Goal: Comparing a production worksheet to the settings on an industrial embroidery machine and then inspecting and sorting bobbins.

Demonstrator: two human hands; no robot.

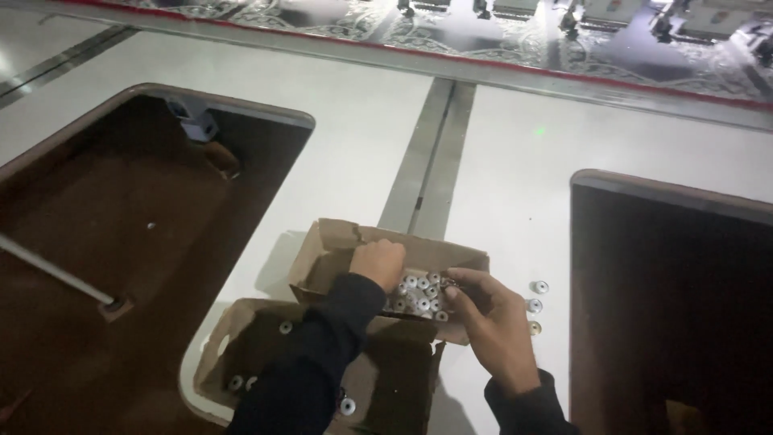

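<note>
My left hand (377, 263) and right hand (493, 321) both showing bare, no gloves or rings that I can make out, my arms wearing long dark sleeves — black or near it — soft fabric creasing, cuffs sitting at my wrists

White tabletop (354, 145) with grey seam strip (431, 153) down the middle. Dark rounded cutouts at left (121, 242) and right (668, 306). Thin white rod (52, 274) in left cutout. Patterned embroidered fabric (451, 32) along the far edge.
</note>
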